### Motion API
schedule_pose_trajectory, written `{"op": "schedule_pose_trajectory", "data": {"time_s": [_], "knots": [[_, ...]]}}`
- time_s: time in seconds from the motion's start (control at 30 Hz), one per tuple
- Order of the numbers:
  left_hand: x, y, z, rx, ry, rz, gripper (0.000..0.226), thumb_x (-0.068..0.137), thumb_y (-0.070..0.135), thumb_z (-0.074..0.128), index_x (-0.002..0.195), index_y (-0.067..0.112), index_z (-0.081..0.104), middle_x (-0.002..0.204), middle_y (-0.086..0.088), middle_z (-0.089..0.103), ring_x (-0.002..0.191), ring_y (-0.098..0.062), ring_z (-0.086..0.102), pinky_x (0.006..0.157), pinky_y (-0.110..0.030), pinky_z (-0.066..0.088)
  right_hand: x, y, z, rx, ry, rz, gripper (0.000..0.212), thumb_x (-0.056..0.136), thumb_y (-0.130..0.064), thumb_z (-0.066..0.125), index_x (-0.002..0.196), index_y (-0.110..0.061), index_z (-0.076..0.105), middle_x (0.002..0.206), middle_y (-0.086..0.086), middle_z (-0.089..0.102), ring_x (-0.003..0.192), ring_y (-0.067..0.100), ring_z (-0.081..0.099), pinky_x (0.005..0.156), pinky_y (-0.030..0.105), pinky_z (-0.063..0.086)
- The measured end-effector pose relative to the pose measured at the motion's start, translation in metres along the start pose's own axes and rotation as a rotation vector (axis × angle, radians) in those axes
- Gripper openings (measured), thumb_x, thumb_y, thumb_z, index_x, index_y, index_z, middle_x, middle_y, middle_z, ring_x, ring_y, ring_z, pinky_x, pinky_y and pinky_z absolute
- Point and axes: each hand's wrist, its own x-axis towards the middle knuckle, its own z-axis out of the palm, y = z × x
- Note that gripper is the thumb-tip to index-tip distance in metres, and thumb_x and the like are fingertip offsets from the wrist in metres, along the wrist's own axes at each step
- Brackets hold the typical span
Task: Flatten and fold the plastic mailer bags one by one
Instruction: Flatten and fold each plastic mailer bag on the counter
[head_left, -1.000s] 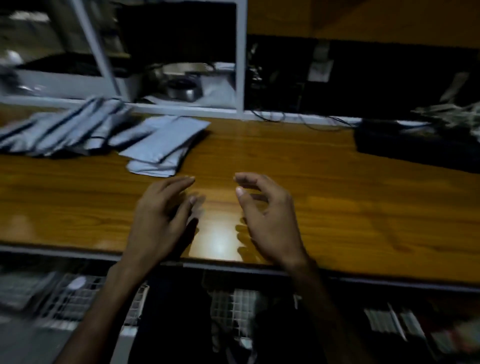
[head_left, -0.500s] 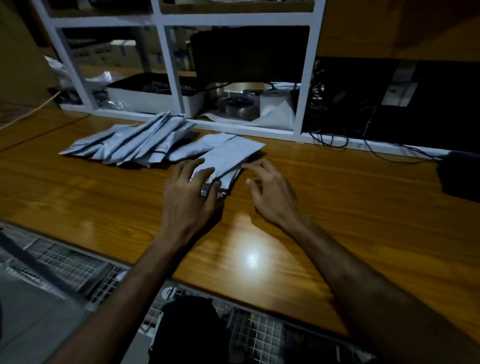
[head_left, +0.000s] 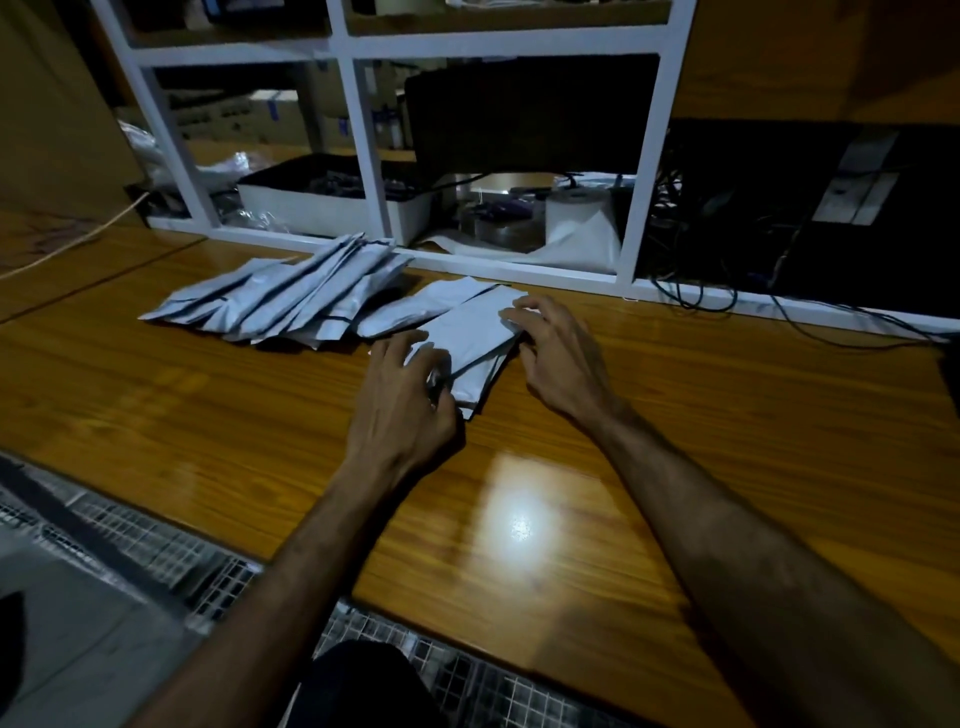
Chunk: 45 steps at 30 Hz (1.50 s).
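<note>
A small stack of folded grey mailer bags (head_left: 475, 338) lies on the wooden table (head_left: 260, 415) ahead of me. My left hand (head_left: 402, 405) covers the stack's near left corner, thumb and fingers curled on the top bag's edge. My right hand (head_left: 558, 353) touches the far right corner of the top bag with bent fingertips. A fanned row of several more grey mailer bags (head_left: 291, 299) lies to the left of the stack.
A white shelf frame (head_left: 363, 156) stands along the table's back edge, with a white bin (head_left: 332, 208), a roll of plastic (head_left: 576, 218) and a dark monitor behind it. Black cables (head_left: 727, 301) trail at the right. A wire grid (head_left: 182, 556) sits below the table's front edge.
Both hands reached forward from the table's front to the stack of folded bags. The right hand has slid further up to the top bag's far corner.
</note>
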Motion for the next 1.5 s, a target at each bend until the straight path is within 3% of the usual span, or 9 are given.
{"op": "schedule_pose_trajectory", "data": {"time_s": [0.17,0.33,0.43,0.57,0.8,1.03,1.17,1.37,1.5], "knots": [[0.006,-0.002,0.003,-0.071,0.030,-0.042,0.035,0.094,0.014,0.067,0.128,0.012,0.068,0.144,-0.007,0.051,0.135,-0.021,0.045,0.106,-0.038,0.049,0.011,0.002,0.002,-0.005,0.021,-0.027,0.036,0.095,-0.010,0.066,0.129,-0.023,0.071,0.135,0.001,0.064,0.125,0.020,0.055,0.107,0.046,0.044],[0.007,-0.002,0.000,-0.170,0.143,0.002,0.028,0.096,0.011,0.065,0.123,0.008,0.071,0.130,-0.007,0.059,0.120,-0.018,0.055,0.100,-0.034,0.053,0.007,0.001,-0.004,0.000,0.107,-0.033,0.026,0.094,-0.012,0.070,0.117,-0.021,0.077,0.123,-0.001,0.070,0.117,0.019,0.059,0.101,0.042,0.045],[0.005,-0.003,-0.001,-0.209,0.214,0.096,0.023,0.095,0.009,0.067,0.117,0.005,0.074,0.124,-0.009,0.064,0.115,-0.018,0.060,0.096,-0.034,0.055,-0.006,-0.001,-0.018,0.017,0.186,-0.057,0.024,0.094,-0.011,0.069,0.115,-0.019,0.076,0.118,-0.001,0.071,0.113,0.017,0.061,0.098,0.034,0.039],[-0.002,0.001,-0.002,-0.251,0.239,0.284,0.017,0.093,0.006,0.071,0.109,0.002,0.075,0.122,-0.012,0.066,0.115,-0.022,0.063,0.095,-0.036,0.055,-0.043,0.001,-0.052,0.020,0.267,-0.079,0.024,0.093,-0.008,0.067,0.115,-0.016,0.076,0.115,0.001,0.073,0.113,0.017,0.062,0.099,0.039,0.042],[-0.033,0.039,0.002,-0.286,0.029,0.591,0.023,0.093,0.017,0.069,0.110,0.002,0.073,0.127,-0.013,0.066,0.129,-0.024,0.059,0.103,-0.038,0.054,-0.136,-0.001,-0.131,-0.048,0.284,0.029,0.023,0.092,-0.006,0.070,0.113,-0.014,0.076,0.115,0.001,0.074,0.112,0.017,0.064,0.104,0.034,0.038],[-0.058,0.063,0.012,-0.369,-0.172,0.743,0.010,0.092,0.007,0.074,0.101,0.004,0.073,0.122,-0.009,0.067,0.119,-0.021,0.064,0.090,-0.040,0.057,-0.225,-0.009,-0.180,-0.169,0.143,0.056,0.025,0.084,-0.006,0.082,0.105,-0.019,0.078,0.115,-0.006,0.074,0.110,0.014,0.067,0.096,0.045,0.046],[-0.074,0.070,0.013,-0.363,-0.235,0.744,0.010,0.088,0.004,0.075,0.096,0.011,0.073,0.121,-0.004,0.067,0.119,-0.018,0.063,0.089,-0.040,0.057,-0.252,-0.013,-0.192,-0.164,0.063,0.138,0.018,0.088,-0.012,0.080,0.101,-0.025,0.078,0.118,-0.010,0.072,0.114,0.011,0.063,0.094,0.040,0.045],[-0.090,0.072,0.010,-0.321,-0.262,0.677,0.010,0.088,0.012,0.077,0.096,0.017,0.072,0.124,0.005,0.066,0.119,-0.012,0.062,0.087,-0.041,0.058,-0.269,-0.017,-0.201,-0.131,0.068,0.235,0.013,0.089,-0.021,0.073,0.099,-0.026,0.080,0.119,-0.013,0.072,0.115,0.007,0.061,0.095,0.026,0.039],[-0.094,0.075,0.004,-0.264,-0.263,0.660,0.009,0.087,0.015,0.076,0.093,0.020,0.072,0.123,0.008,0.066,0.115,-0.013,0.063,0.079,-0.039,0.059,-0.274,-0.015,-0.203,-0.092,0.021,0.303,0.015,0.090,-0.026,0.069,0.100,-0.030,0.080,0.124,-0.017,0.069,0.117,0.006,0.061,0.099,0.026,0.039]]}}
